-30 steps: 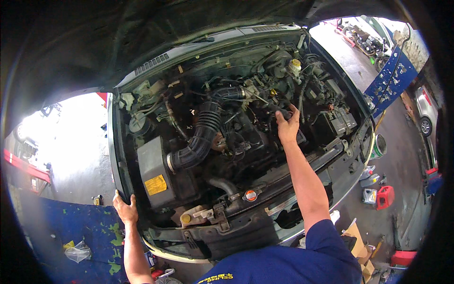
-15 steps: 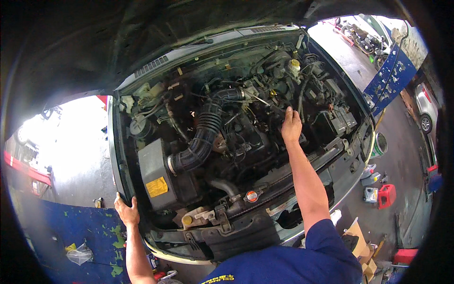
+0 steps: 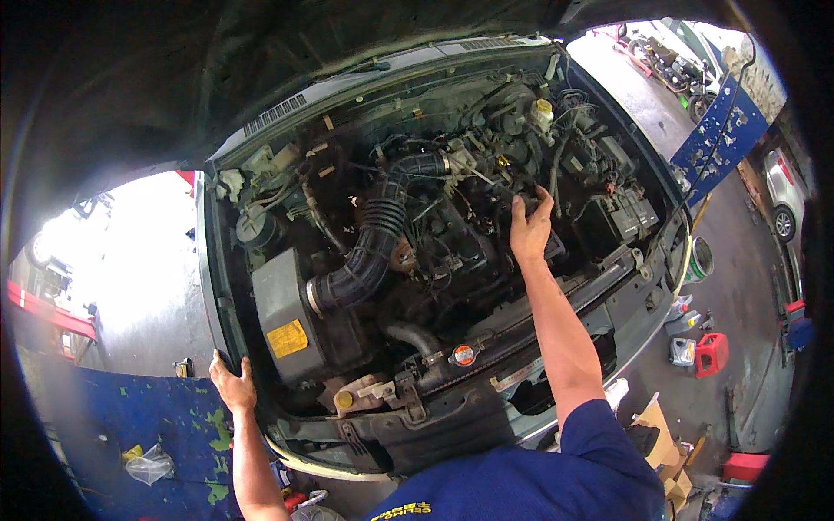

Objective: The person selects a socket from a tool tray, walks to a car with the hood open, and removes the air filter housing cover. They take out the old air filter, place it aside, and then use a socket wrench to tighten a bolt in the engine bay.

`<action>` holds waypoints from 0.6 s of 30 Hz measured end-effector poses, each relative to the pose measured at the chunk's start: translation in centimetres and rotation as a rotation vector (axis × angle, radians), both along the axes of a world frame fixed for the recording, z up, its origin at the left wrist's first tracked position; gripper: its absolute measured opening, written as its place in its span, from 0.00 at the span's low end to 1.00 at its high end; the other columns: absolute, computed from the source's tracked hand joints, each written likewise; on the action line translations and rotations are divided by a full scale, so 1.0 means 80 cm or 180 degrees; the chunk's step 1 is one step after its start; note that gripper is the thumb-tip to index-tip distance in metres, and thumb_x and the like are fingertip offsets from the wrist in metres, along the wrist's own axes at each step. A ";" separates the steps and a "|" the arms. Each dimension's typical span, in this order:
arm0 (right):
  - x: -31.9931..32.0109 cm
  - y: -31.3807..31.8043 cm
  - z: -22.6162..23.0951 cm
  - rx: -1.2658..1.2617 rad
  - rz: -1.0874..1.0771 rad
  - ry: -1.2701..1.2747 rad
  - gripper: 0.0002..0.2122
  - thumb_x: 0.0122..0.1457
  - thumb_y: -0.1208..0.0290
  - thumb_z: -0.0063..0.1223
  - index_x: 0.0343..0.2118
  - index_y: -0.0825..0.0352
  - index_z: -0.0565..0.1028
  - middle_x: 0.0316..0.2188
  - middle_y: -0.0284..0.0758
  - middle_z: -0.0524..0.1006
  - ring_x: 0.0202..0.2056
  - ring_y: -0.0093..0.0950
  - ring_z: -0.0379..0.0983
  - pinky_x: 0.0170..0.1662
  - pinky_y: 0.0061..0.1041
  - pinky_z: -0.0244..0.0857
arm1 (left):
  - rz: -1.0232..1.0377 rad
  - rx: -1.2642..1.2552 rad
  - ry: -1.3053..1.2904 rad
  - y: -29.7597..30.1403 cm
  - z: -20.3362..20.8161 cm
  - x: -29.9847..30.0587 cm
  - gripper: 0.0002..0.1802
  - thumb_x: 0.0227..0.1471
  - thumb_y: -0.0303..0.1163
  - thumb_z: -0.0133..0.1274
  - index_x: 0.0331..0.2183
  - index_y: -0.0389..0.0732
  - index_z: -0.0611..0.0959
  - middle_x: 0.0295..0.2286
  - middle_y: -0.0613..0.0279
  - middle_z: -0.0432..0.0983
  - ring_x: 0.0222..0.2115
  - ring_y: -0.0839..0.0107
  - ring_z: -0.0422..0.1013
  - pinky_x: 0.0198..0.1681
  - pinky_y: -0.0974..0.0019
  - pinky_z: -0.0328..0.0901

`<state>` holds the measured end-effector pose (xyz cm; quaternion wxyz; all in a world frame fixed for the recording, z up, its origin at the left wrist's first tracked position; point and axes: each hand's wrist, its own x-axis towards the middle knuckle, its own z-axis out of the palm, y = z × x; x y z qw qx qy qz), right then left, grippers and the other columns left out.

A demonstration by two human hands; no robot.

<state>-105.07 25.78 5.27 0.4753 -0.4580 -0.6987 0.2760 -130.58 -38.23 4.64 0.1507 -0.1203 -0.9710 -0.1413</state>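
Observation:
My right hand (image 3: pixel 531 227) reaches over the engine bay from the front. Its thumb and fingers close around the dark handle of what looks like a screwdriver (image 3: pixel 484 178). The thin metal shaft points up and left, toward the parts beside the upper end of the black ribbed air intake hose (image 3: pixel 379 227). Dark surroundings partly hide the handle. My left hand (image 3: pixel 234 388) holds no tool; it lies on the car's left fender edge (image 3: pixel 224 321), thumb and fingers apart, near the front corner.
The raised hood (image 3: pixel 365 35) hangs overhead. A grey air filter box (image 3: pixel 287 304), radiator cap (image 3: pixel 463 355) and battery (image 3: pixel 627 215) surround the engine. A blue panel (image 3: pixel 143 417) stands at left. Bottles and a red jug (image 3: pixel 711 354) sit on the floor at right.
My right hand has shifted slightly, and its thumb and fingers have spread and turned around the handle. The left hand stays on the fender edge.

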 end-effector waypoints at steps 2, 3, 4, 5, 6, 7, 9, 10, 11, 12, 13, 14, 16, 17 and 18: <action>-0.002 -0.003 -0.002 0.0837 0.0171 0.0247 0.27 0.68 0.55 0.53 0.60 0.72 0.65 0.47 0.55 0.79 0.49 0.53 0.76 0.56 0.42 0.67 | 0.0018 -0.0013 -0.0024 0.000 0.001 0.001 0.45 0.56 0.43 0.65 0.66 0.34 0.64 0.58 0.41 0.67 0.61 0.43 0.61 0.66 0.50 0.56; -0.003 -0.003 -0.003 0.0920 0.0093 0.0250 0.24 0.69 0.55 0.51 0.57 0.71 0.69 0.43 0.54 0.80 0.46 0.52 0.77 0.53 0.42 0.68 | 0.0025 -0.0036 -0.0038 0.000 0.001 0.001 0.45 0.56 0.43 0.64 0.66 0.34 0.64 0.58 0.41 0.67 0.61 0.43 0.61 0.66 0.50 0.56; -0.002 -0.003 -0.004 0.0300 0.0037 0.0322 0.22 0.70 0.55 0.51 0.56 0.71 0.70 0.42 0.52 0.80 0.45 0.52 0.78 0.52 0.42 0.69 | -0.0001 -0.0049 -0.0011 0.000 0.002 0.001 0.45 0.56 0.43 0.64 0.66 0.34 0.64 0.58 0.41 0.67 0.61 0.43 0.61 0.66 0.50 0.56; 0.000 -0.001 -0.003 -0.0357 0.0043 0.0336 0.21 0.70 0.56 0.50 0.54 0.70 0.71 0.40 0.51 0.81 0.44 0.51 0.78 0.51 0.42 0.69 | 0.0008 -0.0045 -0.0010 0.000 0.002 0.001 0.45 0.56 0.43 0.64 0.66 0.34 0.64 0.58 0.41 0.67 0.61 0.43 0.61 0.66 0.50 0.56; 0.001 0.000 -0.004 -0.1016 0.0049 0.0342 0.20 0.71 0.56 0.49 0.53 0.70 0.72 0.39 0.50 0.81 0.43 0.51 0.79 0.50 0.43 0.70 | -0.0010 -0.0038 0.0020 0.001 0.002 0.001 0.45 0.56 0.43 0.64 0.66 0.34 0.64 0.58 0.41 0.67 0.61 0.43 0.61 0.66 0.50 0.56; 0.004 0.002 -0.003 -0.0780 -0.0171 -0.0140 0.18 0.72 0.56 0.48 0.49 0.70 0.74 0.35 0.48 0.82 0.40 0.50 0.80 0.47 0.43 0.71 | -0.0005 -0.0051 0.0004 0.001 0.002 0.001 0.45 0.56 0.43 0.64 0.66 0.34 0.64 0.58 0.41 0.67 0.61 0.43 0.61 0.66 0.50 0.56; 0.007 0.000 -0.007 -0.0433 0.0013 0.0016 0.18 0.71 0.57 0.49 0.50 0.70 0.73 0.39 0.49 0.82 0.41 0.51 0.79 0.48 0.43 0.70 | -0.0019 0.0002 0.0007 0.001 0.002 0.001 0.45 0.56 0.43 0.64 0.66 0.34 0.64 0.58 0.41 0.67 0.61 0.44 0.61 0.66 0.50 0.56; 0.008 -0.002 -0.009 -0.0241 0.0058 0.0109 0.18 0.71 0.58 0.50 0.51 0.70 0.73 0.41 0.50 0.81 0.42 0.52 0.79 0.48 0.43 0.70 | -0.0004 0.0014 -0.0015 0.002 0.002 0.001 0.45 0.56 0.43 0.64 0.66 0.34 0.64 0.58 0.41 0.67 0.61 0.44 0.61 0.66 0.50 0.56; 0.009 -0.005 -0.012 0.0518 0.0028 0.0145 0.19 0.69 0.60 0.53 0.52 0.71 0.72 0.46 0.52 0.79 0.44 0.53 0.77 0.50 0.43 0.70 | 0.0000 0.0014 -0.0028 0.001 0.002 0.002 0.45 0.56 0.43 0.65 0.66 0.34 0.64 0.58 0.41 0.67 0.61 0.44 0.61 0.66 0.50 0.56; 0.008 -0.006 -0.015 0.0510 0.0068 0.0242 0.19 0.69 0.60 0.53 0.53 0.71 0.71 0.47 0.52 0.78 0.44 0.53 0.77 0.50 0.43 0.69 | 0.0011 0.0012 -0.0041 0.001 0.002 0.001 0.45 0.56 0.43 0.65 0.66 0.34 0.64 0.58 0.41 0.67 0.61 0.44 0.61 0.66 0.50 0.56; 0.008 -0.007 -0.019 0.0447 0.0151 0.0293 0.19 0.69 0.60 0.54 0.53 0.71 0.71 0.48 0.52 0.77 0.45 0.53 0.76 0.50 0.43 0.69 | -0.0023 0.0000 0.0000 0.001 0.002 0.001 0.45 0.56 0.43 0.65 0.66 0.34 0.64 0.58 0.41 0.67 0.61 0.44 0.61 0.66 0.50 0.56; 0.007 -0.006 -0.022 0.0383 0.0228 0.0348 0.19 0.68 0.61 0.54 0.54 0.71 0.71 0.49 0.53 0.76 0.45 0.53 0.76 0.51 0.43 0.69 | 0.0005 0.0006 -0.0045 0.001 0.002 0.001 0.45 0.56 0.43 0.65 0.66 0.34 0.64 0.58 0.41 0.67 0.61 0.44 0.61 0.66 0.50 0.56; 0.006 -0.002 -0.028 -0.0940 0.0357 0.0534 0.20 0.69 0.58 0.53 0.52 0.71 0.72 0.45 0.51 0.79 0.43 0.51 0.76 0.50 0.43 0.69 | -0.0031 0.0003 -0.0024 0.000 0.001 0.000 0.45 0.56 0.43 0.65 0.66 0.34 0.64 0.59 0.41 0.67 0.61 0.44 0.61 0.67 0.50 0.56; 0.004 0.001 -0.029 -0.1148 0.0306 0.0408 0.20 0.70 0.57 0.53 0.52 0.71 0.72 0.44 0.51 0.79 0.42 0.51 0.76 0.50 0.43 0.69 | -0.0025 -0.0011 -0.0015 -0.001 0.001 -0.001 0.45 0.56 0.43 0.65 0.66 0.34 0.64 0.59 0.41 0.67 0.61 0.44 0.61 0.67 0.50 0.56; 0.003 0.004 -0.031 -0.1309 0.0194 0.0312 0.20 0.70 0.56 0.52 0.52 0.71 0.72 0.43 0.51 0.80 0.42 0.50 0.77 0.49 0.42 0.69 | -0.0020 -0.0029 -0.0009 -0.001 0.000 -0.001 0.45 0.56 0.43 0.65 0.66 0.34 0.65 0.59 0.41 0.67 0.62 0.44 0.61 0.67 0.50 0.56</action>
